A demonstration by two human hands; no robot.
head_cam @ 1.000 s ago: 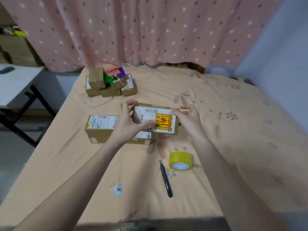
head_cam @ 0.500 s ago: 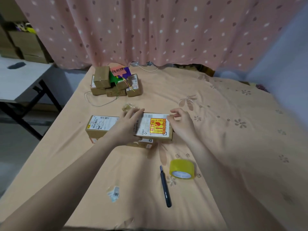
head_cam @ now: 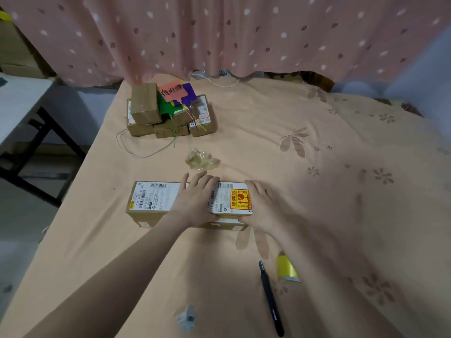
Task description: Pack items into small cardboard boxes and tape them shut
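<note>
A small cardboard box with a white shipping label and an orange fragile sticker lies on top of another box, beside a labelled box. My left hand rests flat on its left end with straight fingers. My right hand lies over its right end, thumb along the front edge. A yellow tape roll sits on the bedsheet near me, partly hidden behind my right forearm. Left of the roll lies a black pen-like cutter.
A pile of small taped boxes with coloured paper tags stands at the far left of the bed. Crumpled clear plastic lies just beyond the boxes. A thin wire loops nearby. A scrap label lies near me. A folding table stands left.
The stickered box, held up and tilted in both hands a second ago, has come down flat onto the lower box. Both hands now lie on top of it.
</note>
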